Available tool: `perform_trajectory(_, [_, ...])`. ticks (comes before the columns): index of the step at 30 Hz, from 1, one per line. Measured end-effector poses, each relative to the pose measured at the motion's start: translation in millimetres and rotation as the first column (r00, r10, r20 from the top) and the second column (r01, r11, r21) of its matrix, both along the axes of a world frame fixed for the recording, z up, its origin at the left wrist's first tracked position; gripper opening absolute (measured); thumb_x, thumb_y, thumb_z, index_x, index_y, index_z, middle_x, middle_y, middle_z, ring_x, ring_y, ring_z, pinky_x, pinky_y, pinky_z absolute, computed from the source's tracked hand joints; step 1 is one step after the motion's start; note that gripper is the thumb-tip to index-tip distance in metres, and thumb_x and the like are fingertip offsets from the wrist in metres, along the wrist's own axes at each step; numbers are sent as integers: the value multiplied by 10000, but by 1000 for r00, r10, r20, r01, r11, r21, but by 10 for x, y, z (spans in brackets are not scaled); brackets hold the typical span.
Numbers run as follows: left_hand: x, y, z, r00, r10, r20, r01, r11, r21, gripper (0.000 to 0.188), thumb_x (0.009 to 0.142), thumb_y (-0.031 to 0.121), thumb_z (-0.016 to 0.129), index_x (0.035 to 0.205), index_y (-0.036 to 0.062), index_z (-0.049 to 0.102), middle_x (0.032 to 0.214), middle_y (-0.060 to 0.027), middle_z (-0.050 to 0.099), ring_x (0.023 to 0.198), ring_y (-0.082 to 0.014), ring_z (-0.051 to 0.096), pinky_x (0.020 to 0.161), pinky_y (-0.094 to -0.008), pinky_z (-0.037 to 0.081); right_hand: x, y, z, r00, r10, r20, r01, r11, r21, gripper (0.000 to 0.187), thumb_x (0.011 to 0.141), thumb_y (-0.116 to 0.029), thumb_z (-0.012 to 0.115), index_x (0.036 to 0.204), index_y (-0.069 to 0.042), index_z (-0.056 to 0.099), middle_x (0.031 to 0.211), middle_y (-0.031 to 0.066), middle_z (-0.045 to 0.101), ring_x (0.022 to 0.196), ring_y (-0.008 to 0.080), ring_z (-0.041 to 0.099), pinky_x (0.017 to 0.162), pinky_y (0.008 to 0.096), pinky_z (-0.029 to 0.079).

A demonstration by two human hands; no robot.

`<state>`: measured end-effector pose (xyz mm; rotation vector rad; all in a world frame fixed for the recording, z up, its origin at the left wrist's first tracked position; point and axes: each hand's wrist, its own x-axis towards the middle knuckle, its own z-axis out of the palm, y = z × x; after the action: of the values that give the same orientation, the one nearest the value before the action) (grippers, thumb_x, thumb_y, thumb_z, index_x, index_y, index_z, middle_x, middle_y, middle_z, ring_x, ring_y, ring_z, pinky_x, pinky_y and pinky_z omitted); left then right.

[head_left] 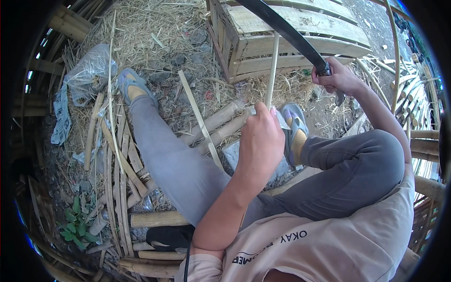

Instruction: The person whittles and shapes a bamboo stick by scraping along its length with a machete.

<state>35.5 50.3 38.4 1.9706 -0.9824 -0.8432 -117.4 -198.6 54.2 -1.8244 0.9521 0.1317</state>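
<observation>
My left hand (263, 141) is closed around a narrow, pale bamboo strip (273, 70) that points up and away from me. In my right hand (342, 79) is the handle of a machete with a long, dark, slightly curved blade (286, 33). The blade slants across the far end of the strip; I cannot tell whether the two touch. Something pale and thin shows beside my left fingers, its kind unclear. Another split bamboo strip (199, 117) lies slanted between my legs, its near end by my thigh.
A slatted wooden crate (291, 47) stands ahead. Bamboo poles and strips (115, 188) lie at the left, near a clear plastic bag (89, 73) and a leafy plant (76, 225). More bamboo (413, 96) is piled at the right. Straw and shavings (145, 33) cover the ground.
</observation>
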Motion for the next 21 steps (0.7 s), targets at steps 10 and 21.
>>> perform_trajectory(10, [-9,-4,-36,1000,-4,23,4,1000,-8,265,1030,174,448,980,-77,517,756,-342,621,788,-533,629,692,-580,474,46,61,-7,1000,11,27,-11,1000,-28,157,796,-132,689,903,-31,635,649,4,542,526,96,484,522,278,390])
perform_trajectory(21, [8,1,-49,993,-54,107,53,998,15,221,1018,136,470,982,-76,517,758,-316,639,761,-492,661,672,-551,527,65,47,-61,997,6,79,-12,997,81,123,811,-57,720,862,-21,613,622,-16,507,477,68,438,465,254,356])
